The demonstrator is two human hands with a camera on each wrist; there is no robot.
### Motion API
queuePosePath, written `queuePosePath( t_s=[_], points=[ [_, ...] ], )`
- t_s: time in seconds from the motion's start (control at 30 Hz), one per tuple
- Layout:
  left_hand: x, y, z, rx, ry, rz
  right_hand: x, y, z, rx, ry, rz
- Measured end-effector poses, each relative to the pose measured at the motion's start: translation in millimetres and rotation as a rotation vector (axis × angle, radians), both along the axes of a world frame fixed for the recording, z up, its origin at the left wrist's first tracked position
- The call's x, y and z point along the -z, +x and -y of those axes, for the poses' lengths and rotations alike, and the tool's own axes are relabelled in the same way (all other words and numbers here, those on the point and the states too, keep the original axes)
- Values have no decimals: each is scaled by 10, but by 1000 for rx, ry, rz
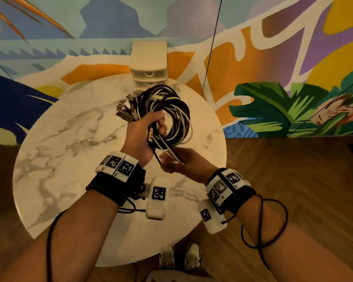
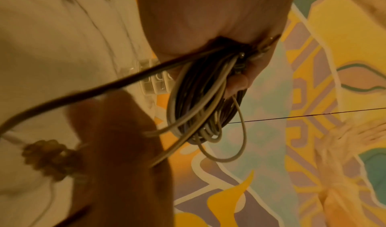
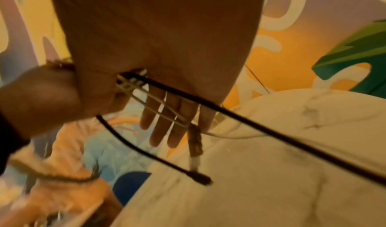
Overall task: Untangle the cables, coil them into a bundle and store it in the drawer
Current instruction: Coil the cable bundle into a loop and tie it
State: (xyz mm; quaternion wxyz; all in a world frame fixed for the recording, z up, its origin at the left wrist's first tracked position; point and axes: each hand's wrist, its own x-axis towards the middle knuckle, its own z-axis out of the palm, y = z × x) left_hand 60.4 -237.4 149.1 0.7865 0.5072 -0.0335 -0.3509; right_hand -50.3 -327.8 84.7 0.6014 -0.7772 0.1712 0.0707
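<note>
No readable brand or writing anywhere; only black-and-white square marker codes on the white blocks of both black wristbands (image 1: 118,176). Coiled bundle of smooth round black, white and purple cables (image 1: 167,110), looped into a rough ring, held up above the round white marble-patterned table (image 1: 55,151). Left hand (image 1: 145,137) closed in a fist around one side of the coil, metal plug ends (image 1: 126,109) fanning out past the thumb side. Right hand (image 1: 179,161) just below, palm up, fingers (image 3: 158,131) straight and spread, loose black and white cable tails lying across them, nothing clasped. Small cream plastic drawer unit (image 1: 149,64) at the table's far edge, glossy, ribbed, drawers closed. Bright painted mural wall behind; herringbone wood floor below.
</note>
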Motion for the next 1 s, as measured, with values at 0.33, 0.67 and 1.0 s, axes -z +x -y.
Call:
queuePosePath(
  t_s=[0.33, 0.67, 1.0],
  points=[
    [-5, -68, -245, 274, 50, 146, 140, 17, 202, -156, -233, -292],
    [-90, -89, -333, 676, 442, 656, -186, 100, 641, -337, -511, -444],
    [145, -148, -284, 794, 1007, 1218, -541, 237, 621, -316, -632, -367]
  ],
)
